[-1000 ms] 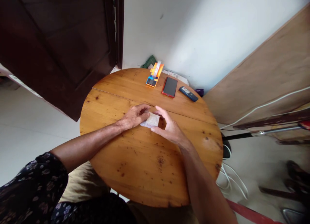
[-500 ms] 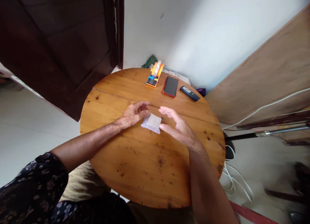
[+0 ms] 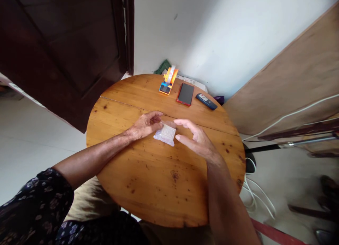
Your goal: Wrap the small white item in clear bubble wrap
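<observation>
A small whitish block in clear, crinkled plastic wrap (image 3: 167, 132) lies near the middle of the round wooden table (image 3: 156, 174). At its left edge is my left hand (image 3: 147, 124), open, thumb and fingers apart; the thumb overlaps the packet's corner, and I cannot tell whether it presses on it. My right hand (image 3: 196, 139) is held open on the other side, fingers curved and thumb apart from the packet by a narrow gap. Neither hand grips anything that I can see.
Toward the table's far edge stand an orange and blue tape dispenser (image 3: 168, 80), a phone in a red case (image 3: 185, 94) and a dark blue handheld device (image 3: 206, 101). A white wall rises behind. White cables (image 3: 254, 192) lie on the floor at the right.
My right thumb has drawn slightly away from the packet, and a flap of plastic shows more at its far side. My left hand has hardly moved; the view has shifted a little.
</observation>
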Tool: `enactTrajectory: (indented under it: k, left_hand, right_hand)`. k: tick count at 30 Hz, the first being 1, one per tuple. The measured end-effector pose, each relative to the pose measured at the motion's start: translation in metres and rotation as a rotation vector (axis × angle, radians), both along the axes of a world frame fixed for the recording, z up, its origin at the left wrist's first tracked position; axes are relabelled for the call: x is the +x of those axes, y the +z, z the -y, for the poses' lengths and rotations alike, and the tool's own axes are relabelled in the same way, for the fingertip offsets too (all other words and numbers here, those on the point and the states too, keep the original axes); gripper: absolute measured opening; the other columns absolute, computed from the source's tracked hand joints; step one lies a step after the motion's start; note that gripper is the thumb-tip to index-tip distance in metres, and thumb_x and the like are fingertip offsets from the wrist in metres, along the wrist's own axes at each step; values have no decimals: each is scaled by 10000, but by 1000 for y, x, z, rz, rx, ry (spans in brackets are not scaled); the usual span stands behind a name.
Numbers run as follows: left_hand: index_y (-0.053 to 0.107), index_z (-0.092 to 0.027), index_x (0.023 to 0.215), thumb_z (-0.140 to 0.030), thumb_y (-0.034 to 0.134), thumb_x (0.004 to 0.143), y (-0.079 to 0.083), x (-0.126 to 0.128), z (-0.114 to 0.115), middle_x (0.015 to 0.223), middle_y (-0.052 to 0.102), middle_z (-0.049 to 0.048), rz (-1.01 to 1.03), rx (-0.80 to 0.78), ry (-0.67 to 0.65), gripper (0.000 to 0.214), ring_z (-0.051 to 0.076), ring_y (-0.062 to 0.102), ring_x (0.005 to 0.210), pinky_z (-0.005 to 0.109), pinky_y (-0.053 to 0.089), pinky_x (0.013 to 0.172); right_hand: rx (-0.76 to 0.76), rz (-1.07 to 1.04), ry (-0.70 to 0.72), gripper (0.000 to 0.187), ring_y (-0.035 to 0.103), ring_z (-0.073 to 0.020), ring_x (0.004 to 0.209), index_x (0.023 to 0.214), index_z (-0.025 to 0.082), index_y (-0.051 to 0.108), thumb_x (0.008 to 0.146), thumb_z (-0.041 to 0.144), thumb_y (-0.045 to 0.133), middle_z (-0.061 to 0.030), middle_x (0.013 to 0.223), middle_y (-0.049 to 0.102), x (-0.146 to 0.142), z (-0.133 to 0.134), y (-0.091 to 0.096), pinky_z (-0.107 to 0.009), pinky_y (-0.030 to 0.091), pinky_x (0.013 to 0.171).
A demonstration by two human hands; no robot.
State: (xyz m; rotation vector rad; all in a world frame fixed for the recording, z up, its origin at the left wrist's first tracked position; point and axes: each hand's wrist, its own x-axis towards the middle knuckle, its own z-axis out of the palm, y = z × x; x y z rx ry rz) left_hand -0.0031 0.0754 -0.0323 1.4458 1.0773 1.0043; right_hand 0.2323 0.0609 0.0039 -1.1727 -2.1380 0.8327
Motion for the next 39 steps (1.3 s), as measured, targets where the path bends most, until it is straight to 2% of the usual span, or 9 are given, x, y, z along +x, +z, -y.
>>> enactTrajectory:
  k: [4,8,12,16,20,23,28,34,39]
  left_hand:
    - [625,-160,1224,-320,697,775,-1,-1,1,1059,656,84,8,16,-22,483,174,628,921,340,553,826]
    - [603,-161,1255,-346,704,772,-1,0,3,1069,633,86,19,12,-28,528,174,615,927,319,544,793]
    - [595,-165,1277,-329,715,766,-1,4,5,1117,621,96,20,1,-26,551,165,606,910,307,540,773]
    - [600,-171,1288,-310,716,759,1,7,8,1164,629,107,-67,50,9,559,175,595,906,321,533,773]
    - [672,-158,1158,-289,704,753,5,6,9,1029,652,73,-191,178,95,427,171,585,857,313,512,770]
    - [702,-147,1058,-300,698,760,7,5,9,869,621,30,-251,224,128,336,137,539,737,281,479,691]
    - [693,-156,1055,-324,695,774,3,9,9,680,533,-36,-204,103,40,327,102,463,612,227,388,566]
    - [676,-154,943,-306,696,778,3,11,10,645,522,-49,-188,44,-6,226,95,452,591,222,365,552]
    - [662,-154,908,-317,696,782,8,10,11,640,530,-51,-171,41,-34,209,87,454,573,226,357,550]
  right_hand:
    - [5,-26,-33,444,629,-277,1252,1250,266,621,810,285,680,-72,1321,684,0,-2,-6,-507,490,1085]
    - [16,-97,-142,473,635,-276,1237,1306,280,592,847,348,687,-95,1346,668,3,-7,-13,-540,480,1083]
    - [-40,-165,-240,514,623,-275,1257,1336,266,571,855,405,690,-124,1340,672,4,-13,-23,-527,493,1062]
    - [-94,-241,-286,512,649,-276,1206,1335,259,577,876,473,656,-126,1311,688,-4,-18,-37,-496,531,992]
    - [-131,-347,-298,486,700,-250,1075,1262,261,620,865,540,651,-83,1175,746,-13,-26,-49,-464,545,970]
    - [-145,-416,-359,474,711,-243,1006,1151,258,664,818,594,685,-57,1056,765,-19,-31,-53,-444,557,941]
    - [-219,-491,-418,432,712,-228,898,983,231,699,743,587,741,-41,959,757,-32,-32,-54,-385,572,837]
    - [-153,-499,-452,290,609,-157,660,789,236,651,775,520,710,26,710,662,-37,-27,-49,-308,506,654]
    - [-147,-516,-402,263,639,-179,721,806,244,597,821,500,659,2,810,710,-34,-26,-48,-321,505,666]
